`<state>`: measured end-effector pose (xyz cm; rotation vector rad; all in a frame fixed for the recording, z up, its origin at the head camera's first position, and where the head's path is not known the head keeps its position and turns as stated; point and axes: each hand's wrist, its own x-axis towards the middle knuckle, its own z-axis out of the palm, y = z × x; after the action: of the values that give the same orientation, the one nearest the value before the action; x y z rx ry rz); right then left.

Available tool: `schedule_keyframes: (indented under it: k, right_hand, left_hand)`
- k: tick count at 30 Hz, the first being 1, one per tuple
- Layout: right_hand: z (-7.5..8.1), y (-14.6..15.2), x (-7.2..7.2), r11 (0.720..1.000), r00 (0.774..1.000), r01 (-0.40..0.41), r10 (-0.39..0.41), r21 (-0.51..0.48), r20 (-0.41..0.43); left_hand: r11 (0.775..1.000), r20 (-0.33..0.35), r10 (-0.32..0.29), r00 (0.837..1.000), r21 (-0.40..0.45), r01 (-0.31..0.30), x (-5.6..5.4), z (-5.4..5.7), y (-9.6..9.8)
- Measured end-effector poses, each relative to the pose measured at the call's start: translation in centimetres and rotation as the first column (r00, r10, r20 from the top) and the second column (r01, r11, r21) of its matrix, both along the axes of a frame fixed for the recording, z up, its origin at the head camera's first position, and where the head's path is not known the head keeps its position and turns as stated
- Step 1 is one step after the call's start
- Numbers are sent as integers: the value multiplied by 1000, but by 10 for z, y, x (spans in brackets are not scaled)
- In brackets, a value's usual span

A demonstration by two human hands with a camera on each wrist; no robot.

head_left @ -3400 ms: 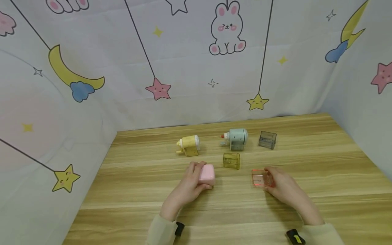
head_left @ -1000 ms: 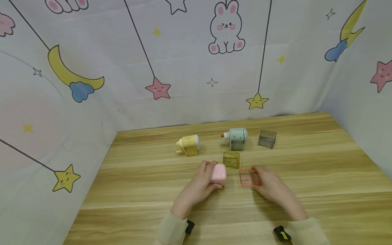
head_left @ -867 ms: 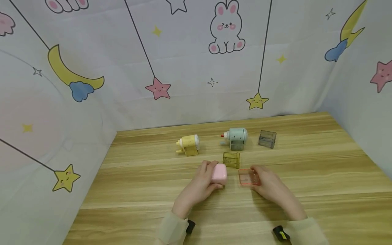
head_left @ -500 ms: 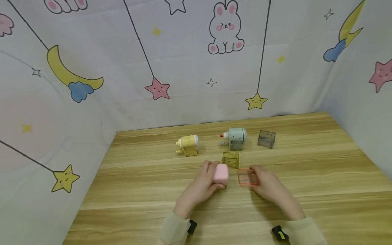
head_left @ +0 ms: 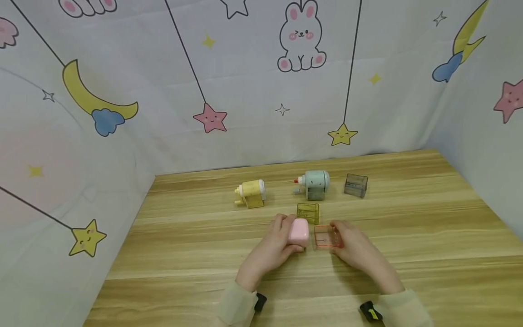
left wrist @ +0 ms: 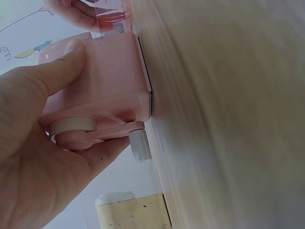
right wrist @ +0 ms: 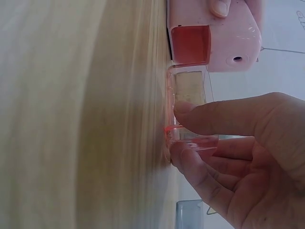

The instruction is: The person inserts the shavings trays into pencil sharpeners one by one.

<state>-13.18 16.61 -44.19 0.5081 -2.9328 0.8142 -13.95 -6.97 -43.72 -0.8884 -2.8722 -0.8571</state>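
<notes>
A pink crank pencil sharpener (head_left: 299, 230) stands on the table, gripped from its left side by my left hand (head_left: 269, 247). In the left wrist view its crank handle (left wrist: 139, 145) with a grey knob faces the camera, and the thumb lies across the body. My right hand (head_left: 356, 245) pinches a clear red shavings drawer (head_left: 323, 237) between thumb and fingers, low at the tabletop. From the right wrist, the drawer's front end is right at the red opening (right wrist: 190, 44) in the sharpener's end, below the pencil hole (right wrist: 237, 59).
Behind the hands stand a yellow crank sharpener (head_left: 252, 193) and a mint one (head_left: 316, 184). An olive clear drawer (head_left: 308, 212) lies just beyond the pink sharpener, and a grey clear drawer (head_left: 356, 185) is at the back right. A printed curtain (head_left: 245, 150) borders the table.
My left hand has slid the pink sharpener rightward, and my right hand has brought the red drawer leftward. The gap between them has narrowed to a sliver. The other things have stayed put.
</notes>
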Motion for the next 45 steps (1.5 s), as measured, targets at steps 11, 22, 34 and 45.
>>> schedule_keyframes:
  k: [11,22,34,45]
  right_hand:
    - [0,-4,0,1000,1000,-13,13,1,-9]
    - [-3,-7,-1,1000,999,-15,15,-3,-32]
    - [-3,-11,0,999,999,-33,33,-11,-41]
    - [-2,-12,1,999,999,-33,32,-13,-28]
  left_hand:
    - [1000,-3,-1,1000,-19,1,-1,0,5]
    - [1000,1,-15,1000,-21,15,-1,0,9]
    - [999,-34,-18,999,-47,16,0,-1,15]
    - [998,-47,-16,999,-67,12,1,2,17]
